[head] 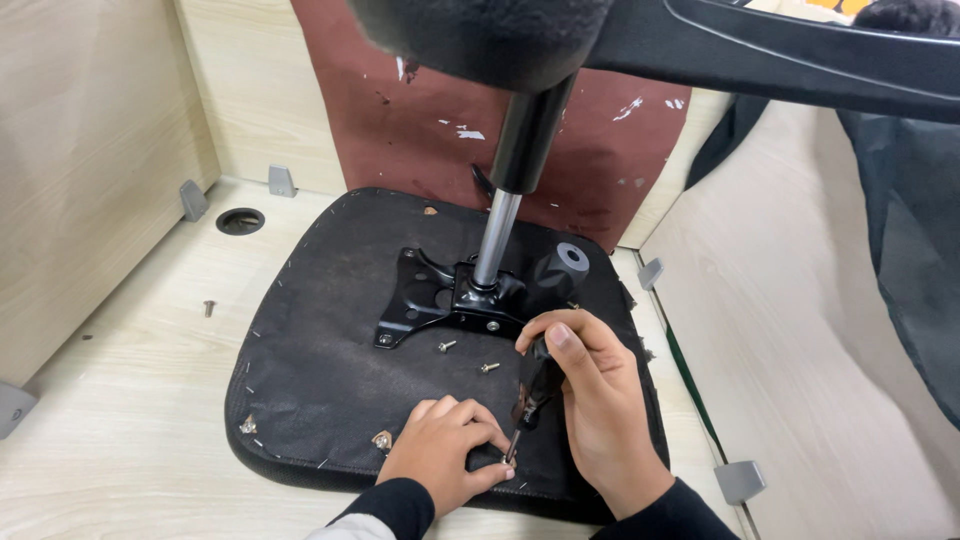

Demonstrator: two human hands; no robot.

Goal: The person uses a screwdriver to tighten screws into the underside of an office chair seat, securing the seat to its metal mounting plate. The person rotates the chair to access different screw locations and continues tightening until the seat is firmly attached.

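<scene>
Screwdriver (pixel 535 392): standing near-upright, tip pointing down at seat underside's (pixel 320 380) front edge. Right hand (pixel 590 400) is gripping its handle closed; left hand (pixel 445 450) is pinching at the tip. Loose screws (pixel 447 346) and mounting plate (pixel 440 300) are lying just behind.

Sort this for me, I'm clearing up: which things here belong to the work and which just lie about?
In use: screwdriver in the right hand; left hand steadying its tip; seat cushion; metal plate; two loose screws.

Lying about: lone screw on the table; grey brackets.
</scene>
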